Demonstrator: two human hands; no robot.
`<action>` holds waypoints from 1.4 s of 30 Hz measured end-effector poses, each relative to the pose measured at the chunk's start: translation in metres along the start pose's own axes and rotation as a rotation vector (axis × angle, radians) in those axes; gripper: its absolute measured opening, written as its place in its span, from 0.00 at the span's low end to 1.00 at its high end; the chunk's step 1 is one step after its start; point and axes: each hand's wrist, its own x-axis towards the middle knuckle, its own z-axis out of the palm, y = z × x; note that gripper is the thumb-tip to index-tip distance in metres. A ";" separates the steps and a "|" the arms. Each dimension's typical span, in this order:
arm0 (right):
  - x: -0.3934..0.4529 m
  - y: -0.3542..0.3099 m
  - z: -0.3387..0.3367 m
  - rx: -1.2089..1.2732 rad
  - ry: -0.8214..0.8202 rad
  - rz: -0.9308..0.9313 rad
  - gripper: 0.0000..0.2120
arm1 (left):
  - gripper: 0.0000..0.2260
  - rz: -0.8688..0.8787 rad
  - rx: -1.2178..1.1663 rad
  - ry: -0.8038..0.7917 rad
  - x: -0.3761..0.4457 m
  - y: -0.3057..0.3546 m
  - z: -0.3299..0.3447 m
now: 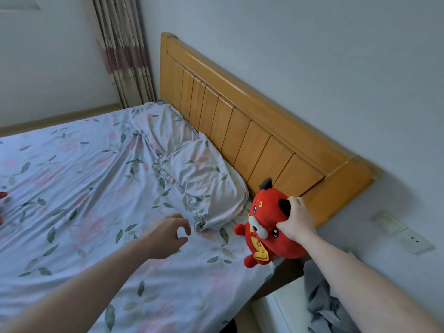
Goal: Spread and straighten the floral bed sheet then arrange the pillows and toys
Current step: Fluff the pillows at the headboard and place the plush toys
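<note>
**Red toy held at the bed's head corner, sheet wrinkled**

Nearest the camera, two bare forearms reach out over the bed. Low at the right, beside the bed, a white cabinet (286, 306) carries crumpled grey cloth (324, 306).

The floral sheet (72, 188) covers the mattress: pale blue with green leaves and faint pink blooms. It lies mostly flat, with long creases running toward the pillows and a loose edge at the near right corner.

The left hand (168, 234) hovers just over the sheet, fingers loosely curled and empty, near the corner of the closer pillow (204, 179). The right hand (295, 219) grips a red toy (266, 227) by the top of its head, fingers curled into the plush. The toy hangs tilted over the bed's right edge, just beside that pillow and near the headboard (240, 121).

Both pillows, in the same floral cloth, lie against the headboard; the farther pillow (161, 123) is flatter and rumpled. At the far left edge a scrap of something red-orange (3, 195) rests on the sheet; what it is cannot be told.

Beyond, the wooden headboard stands against a pale wall (312, 56) with a switch plate (415, 241) low at the right. A striped curtain (122, 56) hangs in the far corner.
</note>
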 end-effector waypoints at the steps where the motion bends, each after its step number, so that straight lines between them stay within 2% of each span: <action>1: 0.014 0.008 0.003 0.010 -0.019 0.010 0.32 | 0.02 -0.024 0.003 -0.004 0.006 0.004 -0.001; 6: 0.093 0.051 0.026 -0.005 -0.124 -0.021 0.34 | 0.02 -0.170 0.033 -0.012 0.053 0.013 0.010; 15: 0.175 0.097 0.068 0.024 -0.243 -0.048 0.34 | 0.02 -0.334 0.002 -0.071 0.102 0.022 0.031; 20: 0.189 0.124 0.097 -0.097 -0.226 0.049 0.27 | 0.01 -0.361 -0.005 -0.087 0.120 0.027 0.045; 22: 0.192 0.128 0.100 -0.123 -0.211 0.074 0.29 | 0.01 -0.375 -0.012 -0.086 0.122 0.027 0.049; 25: 0.193 0.126 0.099 -0.175 -0.202 0.058 0.37 | 0.02 -0.377 -0.039 -0.087 0.122 0.026 0.054; 28: 0.178 0.112 0.096 -0.203 -0.136 -0.007 0.42 | 0.03 -0.382 -0.052 -0.085 0.114 0.029 0.051; 31: 0.149 0.089 0.098 -0.215 -0.077 -0.149 0.38 | 0.03 -0.391 -0.067 -0.054 0.095 0.029 0.046; 35: 0.107 0.042 0.112 -0.153 -0.189 -0.227 0.37 | 0.04 -0.444 -0.098 -0.016 0.054 0.017 0.045; 39: 0.055 -0.036 0.125 -0.067 -0.324 -0.352 0.31 | 0.03 -0.556 -0.168 0.078 -0.029 -0.013 0.046; 42: 0.015 -0.097 0.135 0.004 -0.438 -0.354 0.29 | 0.03 -0.620 -0.185 0.118 -0.094 -0.038 0.053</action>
